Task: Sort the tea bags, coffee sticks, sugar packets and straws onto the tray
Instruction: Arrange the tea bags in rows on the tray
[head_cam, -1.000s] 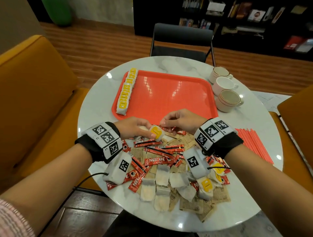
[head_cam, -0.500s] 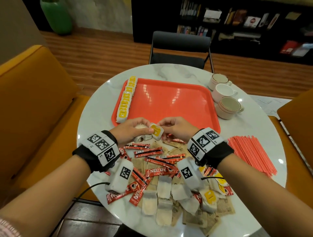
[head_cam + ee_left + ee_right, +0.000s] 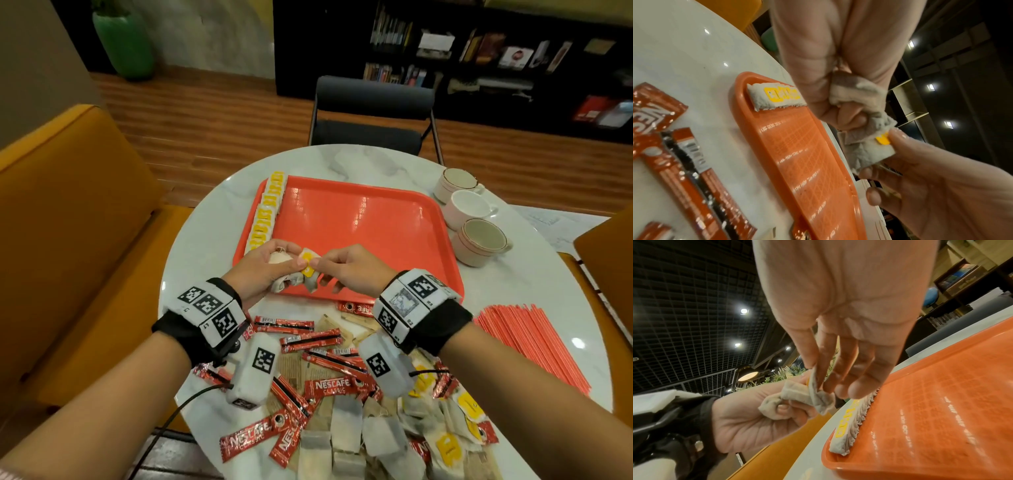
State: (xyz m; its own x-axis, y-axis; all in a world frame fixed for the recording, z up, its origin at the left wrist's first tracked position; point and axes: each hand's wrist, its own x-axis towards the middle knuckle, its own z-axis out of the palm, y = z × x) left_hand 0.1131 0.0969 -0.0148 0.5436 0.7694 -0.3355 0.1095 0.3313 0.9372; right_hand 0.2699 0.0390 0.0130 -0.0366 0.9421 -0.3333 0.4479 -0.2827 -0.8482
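Head view: tea bag (image 3: 307,265) pinched between right-hand fingers (image 3: 320,263), crumpled bags in curled left-hand fingers (image 3: 291,265)

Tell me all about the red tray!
The tray is red-orange plastic, rectangular with rounded corners, a raised rim and a fine grid texture. It lies flat on the white round table. A neat row of tea bags with yellow tags lines its left edge; the rest is bare. Both hands hover over its near left corner.
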